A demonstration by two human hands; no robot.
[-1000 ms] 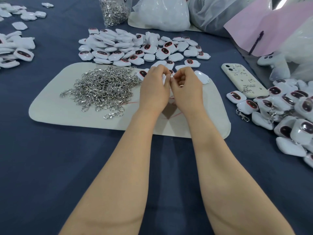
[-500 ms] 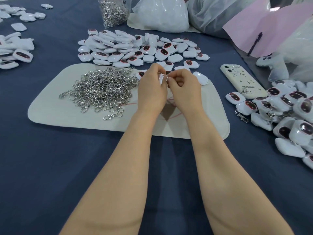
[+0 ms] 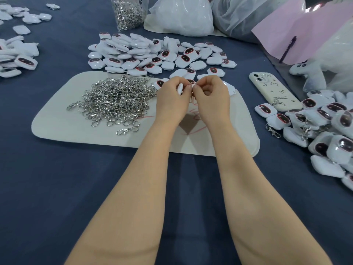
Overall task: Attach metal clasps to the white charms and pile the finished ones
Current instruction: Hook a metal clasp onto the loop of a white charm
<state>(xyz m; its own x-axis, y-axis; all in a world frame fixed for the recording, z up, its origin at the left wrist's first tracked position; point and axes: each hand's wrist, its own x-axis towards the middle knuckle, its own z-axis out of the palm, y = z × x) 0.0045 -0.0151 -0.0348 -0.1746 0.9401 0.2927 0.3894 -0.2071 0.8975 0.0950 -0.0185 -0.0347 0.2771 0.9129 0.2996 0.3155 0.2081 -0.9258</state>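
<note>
Over the pale mat (image 3: 63, 123), my left hand (image 3: 172, 98) pinches a white charm (image 3: 180, 88) held edge-on. My right hand (image 3: 212, 98) sits right beside it, fingers curled, pinching a small metal clasp (image 3: 193, 92) that hangs down between the two hands. A heap of loose silver clasps (image 3: 116, 100) lies on the mat to the left of my hands. Behind the mat spreads a pile of white charms with dark oval faces (image 3: 152, 54). At the right edge lies a pile of charms with clasps attached (image 3: 328, 127).
A cream phone (image 3: 273, 90) lies right of the mat. A clear bag of clasps (image 3: 128, 12) and white plastic bags (image 3: 183, 16) stand at the back. More charms (image 3: 17, 56) lie far left. A pink sheet (image 3: 298, 29) and white plush toy (image 3: 309, 73) sit at the right.
My hands have stayed together over the mat, with only small finger movements on the charm and clasp. The clasp now hangs visibly between them.
</note>
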